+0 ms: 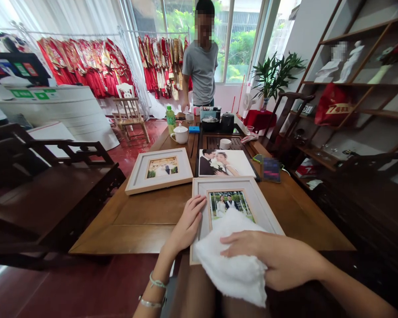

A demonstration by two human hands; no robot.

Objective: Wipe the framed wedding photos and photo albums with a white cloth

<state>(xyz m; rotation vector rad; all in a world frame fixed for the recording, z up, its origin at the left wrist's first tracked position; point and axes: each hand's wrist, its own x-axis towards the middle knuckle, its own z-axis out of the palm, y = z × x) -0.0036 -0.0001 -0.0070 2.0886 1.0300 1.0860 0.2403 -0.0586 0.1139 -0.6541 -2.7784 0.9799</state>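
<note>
In front of me a pale wooden picture frame (268, 210) with a couple's photo (230, 201) lies at the table's near edge. My left hand (187, 223) is closed on its left border, fingers over the top face and thumb hidden. My right hand (263, 252) grips a white cloth (230, 265) that is spread over the lower part of the frame and hangs past its near edge. The cloth hides the bottom of the photo. Behind it lie a second framed picture (162, 168) and a frameless wedding photo print (230, 164).
On the wooden table (132, 225) stand a white lidded cup (180, 134), a green bottle (170, 118), a small white cup (225, 143) and a phone (271, 170). A person (200, 66) stands at the far end. Dark wooden chairs (43, 176) flank the table.
</note>
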